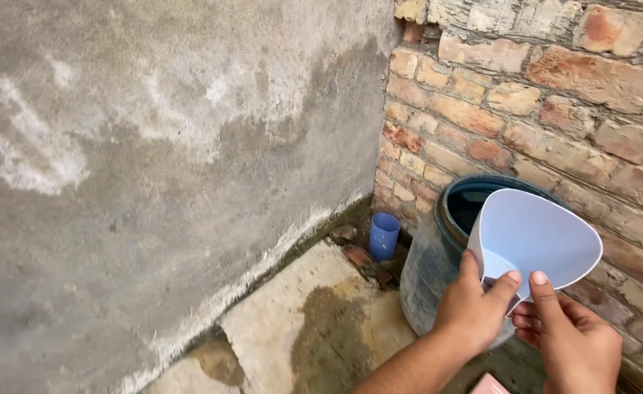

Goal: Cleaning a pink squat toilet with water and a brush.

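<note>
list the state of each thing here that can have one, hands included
white jug: held up, tilted, mouth toward the camera, looks empty
left hand: gripping the jug's lower edge, thumb on the rim
right hand: gripping the jug from below, fingers on its rim
dark drum: upright by the brick wall, top open, contents not visible
blue cup: upright on the ground in the corner
stone slab: patchy wet stain

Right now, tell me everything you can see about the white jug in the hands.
The white jug looks like smooth plastic, with a rounded triangular mouth that narrows to a spout on the right. It is tilted so its open mouth faces the camera, and the inside looks empty. Both hands grip its lower edge: the left hand and the right hand. It is held in front of a dark barrel beside the brick wall.
</note>
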